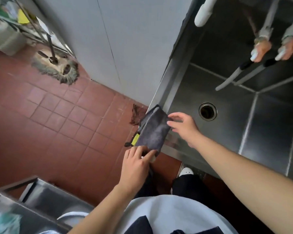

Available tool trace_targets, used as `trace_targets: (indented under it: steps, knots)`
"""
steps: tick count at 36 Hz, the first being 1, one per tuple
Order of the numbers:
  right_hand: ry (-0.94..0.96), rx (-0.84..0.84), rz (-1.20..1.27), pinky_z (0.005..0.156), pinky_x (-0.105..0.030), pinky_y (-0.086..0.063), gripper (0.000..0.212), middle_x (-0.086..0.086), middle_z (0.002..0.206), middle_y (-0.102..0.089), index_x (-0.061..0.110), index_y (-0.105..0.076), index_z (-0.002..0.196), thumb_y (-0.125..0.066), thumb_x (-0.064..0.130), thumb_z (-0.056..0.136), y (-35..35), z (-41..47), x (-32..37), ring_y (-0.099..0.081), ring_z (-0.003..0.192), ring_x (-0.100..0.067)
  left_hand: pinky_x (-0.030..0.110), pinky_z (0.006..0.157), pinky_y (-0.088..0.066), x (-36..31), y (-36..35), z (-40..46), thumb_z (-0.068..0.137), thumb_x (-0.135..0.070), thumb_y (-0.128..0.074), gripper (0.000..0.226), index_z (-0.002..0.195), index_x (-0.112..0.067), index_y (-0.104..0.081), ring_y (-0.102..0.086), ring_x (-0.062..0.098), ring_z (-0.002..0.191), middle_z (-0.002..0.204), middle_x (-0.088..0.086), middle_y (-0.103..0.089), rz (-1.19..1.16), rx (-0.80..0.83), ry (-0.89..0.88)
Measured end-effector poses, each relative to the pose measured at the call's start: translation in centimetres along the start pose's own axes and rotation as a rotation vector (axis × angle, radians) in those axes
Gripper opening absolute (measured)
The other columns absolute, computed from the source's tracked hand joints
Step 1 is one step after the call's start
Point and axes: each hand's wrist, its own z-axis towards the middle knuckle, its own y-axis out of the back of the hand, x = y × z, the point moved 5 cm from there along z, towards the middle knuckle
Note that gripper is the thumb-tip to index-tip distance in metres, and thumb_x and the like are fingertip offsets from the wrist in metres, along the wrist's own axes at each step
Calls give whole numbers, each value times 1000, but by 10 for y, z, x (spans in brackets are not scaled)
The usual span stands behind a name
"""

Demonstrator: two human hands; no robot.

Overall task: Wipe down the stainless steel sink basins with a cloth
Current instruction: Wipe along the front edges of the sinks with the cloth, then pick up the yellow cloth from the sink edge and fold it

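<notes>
A dark grey folded cloth point(153, 130) lies over the front left corner of the stainless steel sink point(176, 78), with a yellow tag at its left edge. My left hand point(135, 164) pinches the cloth's near end. My right hand point(183, 127) touches the cloth's right edge with thumb and fingers curled toward it, just above the basin. The basin floor has a round drain point(207, 111) to the right of my right hand.
A white faucet spout point(203, 12) hangs over the basin's back, and two handles point(240, 71) lean in the basin with reflections behind. A mop head point(56, 68) lies on the red tile floor point(41, 115). A steel counter point(41, 200) stands at lower left.
</notes>
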Motion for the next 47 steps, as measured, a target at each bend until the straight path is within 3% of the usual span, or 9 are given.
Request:
trace_targets:
  steps: [3, 6, 11, 14, 20, 27, 37, 41, 47]
  knots:
    - [28, -35, 4, 83, -27, -54, 29, 1, 110, -67, 20, -71, 102, -72, 1, 81, -10, -6, 2, -63, 88, -14, 37, 81, -45, 9, 3, -6, 72, -8, -70, 49, 117, -26, -69, -56, 28, 95, 107, 1, -61, -23, 92, 20]
    - [96, -81, -18, 79, -16, -51, 32, -3, 108, -69, 14, -72, 106, -69, -5, 80, -14, -11, 12, -63, 84, -13, 41, 90, -45, 13, 9, -4, 71, -9, -65, 55, 124, -24, -64, -53, 31, 107, 118, 4, -58, -88, 145, -24]
    - [102, -26, -3, 96, -35, -52, 36, -11, 117, -69, 11, -70, 113, -64, -6, 82, -18, -15, 15, -65, 104, -26, 40, 115, -26, 10, 11, 13, 81, -20, -49, 56, 137, -25, -51, -32, 27, 142, 153, 6, -38, -168, 129, -128]
    - [53, 10, -1, 95, -30, -49, 42, -7, 119, -67, 16, -67, 121, -61, -3, 85, -19, -22, 9, -60, 118, -27, 43, 120, -13, 9, -9, 27, 90, -42, -50, 63, 150, -31, -33, -10, 29, 151, 163, 5, -17, 18, 265, -96]
    - [73, -65, -179, 107, -22, -27, 49, 3, 153, -42, 30, -55, 137, -63, 26, 90, 18, -56, -4, -36, 142, -14, 48, 120, -11, 3, -17, 37, 91, -61, -39, 63, 148, -33, -36, -9, 27, 151, 162, 1, -21, 117, 333, 27]
    - [72, -236, -727, 119, -52, -10, 70, 10, 165, -3, 52, -14, 151, -32, 76, 87, 118, -148, -36, 3, 152, -18, 51, 120, -2, -71, -4, 76, 88, -62, -51, 81, 154, -36, -12, 9, 32, 150, 164, 6, 8, 168, 384, -36]
    - [-26, -769, -417, 120, -52, -8, 72, 7, 166, -1, 47, -15, 152, -40, 70, 89, 282, -314, -144, 2, 152, -19, 45, 120, -10, -328, -15, 46, 85, -66, -48, 77, 151, -42, -17, 1, 21, 151, 164, -3, -3, -186, 293, -372]
    - [-71, -895, -195, 119, -53, -18, 68, -2, 163, -20, 37, -32, 151, -54, 57, 90, 321, -374, -210, -9, 151, -22, 41, 119, -5, -400, -60, -15, 84, -67, -49, 77, 151, -46, -18, 12, 15, 150, 164, -7, 11, -244, 440, -490]
    - [-71, -963, 130, 122, -48, -15, 64, 4, 164, -17, 45, -35, 147, -57, 54, 88, 348, -443, -297, -5, 152, -15, 51, 121, -10, -466, -139, -75, 82, -66, -55, 81, 151, -47, -16, 10, 19, 150, 164, -5, 11, -183, 690, -451]
